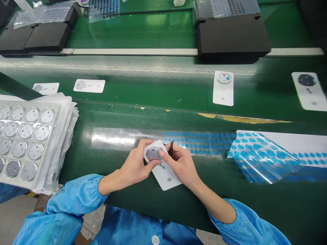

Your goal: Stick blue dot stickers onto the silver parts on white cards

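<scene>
White, the card (167,181) sits over the near desk (255,200), gripped by our left fingers (151,165); our right fingers (180,149) clasp a black tweezer-like tool (171,147), apparently settling the metallic disc (152,153); next calls for even pressure.

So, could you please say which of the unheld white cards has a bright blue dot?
The white card second from the right: its silver disc bears the bright blue dot, whereas the other three show none.
</scene>
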A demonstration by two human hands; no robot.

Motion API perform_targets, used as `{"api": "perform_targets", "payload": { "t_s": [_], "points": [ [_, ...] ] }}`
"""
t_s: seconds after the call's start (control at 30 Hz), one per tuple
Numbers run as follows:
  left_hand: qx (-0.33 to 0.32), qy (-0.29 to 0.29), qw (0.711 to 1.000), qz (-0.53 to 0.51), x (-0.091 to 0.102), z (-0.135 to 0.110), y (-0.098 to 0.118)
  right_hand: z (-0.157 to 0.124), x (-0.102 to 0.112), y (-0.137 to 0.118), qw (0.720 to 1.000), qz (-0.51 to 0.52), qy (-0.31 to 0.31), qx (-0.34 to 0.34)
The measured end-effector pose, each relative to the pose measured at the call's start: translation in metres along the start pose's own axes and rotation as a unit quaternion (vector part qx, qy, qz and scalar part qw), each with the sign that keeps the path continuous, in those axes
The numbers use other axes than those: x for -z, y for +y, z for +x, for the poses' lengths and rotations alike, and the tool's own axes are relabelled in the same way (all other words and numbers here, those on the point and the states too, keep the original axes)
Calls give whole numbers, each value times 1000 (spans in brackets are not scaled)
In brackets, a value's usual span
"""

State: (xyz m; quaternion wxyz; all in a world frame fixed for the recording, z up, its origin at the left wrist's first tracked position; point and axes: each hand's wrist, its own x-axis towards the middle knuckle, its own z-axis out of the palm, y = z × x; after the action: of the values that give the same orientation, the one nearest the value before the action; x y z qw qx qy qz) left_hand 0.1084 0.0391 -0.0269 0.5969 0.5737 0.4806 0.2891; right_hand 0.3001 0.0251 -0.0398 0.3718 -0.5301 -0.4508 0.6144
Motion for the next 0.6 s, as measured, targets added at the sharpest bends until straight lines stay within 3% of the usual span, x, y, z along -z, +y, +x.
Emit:
{"api": "perform_targets", "payload": {
  "t_s": [0.1, 0.23, 0.37, 0.47, 0.53, 0.6],
  "points": [
    [55, 22, 987, -150, -5, 1, 4, -4, -3, -1, 999, 23, 7, 30],
    [114, 64, 937, -323, -16, 8, 4, -8, -5, -2, 995, 20, -23, 91],
    [69, 170, 911, -370, -19, 18, 7, -6, -6, 5, 995, 7, -43, 95],
    [19, 260, 881, -394, -11, 27, 12, -6, -8, 11, 990, -62, -39, 120],
    [5, 272, 884, -381, -1, 36, 13, -5, -9, 12, 984, -106, -38, 138],
    [0, 239, 898, -369, 17, 48, 15, -1, -8, 9, 983, -112, -30, 140]
  ]
}}
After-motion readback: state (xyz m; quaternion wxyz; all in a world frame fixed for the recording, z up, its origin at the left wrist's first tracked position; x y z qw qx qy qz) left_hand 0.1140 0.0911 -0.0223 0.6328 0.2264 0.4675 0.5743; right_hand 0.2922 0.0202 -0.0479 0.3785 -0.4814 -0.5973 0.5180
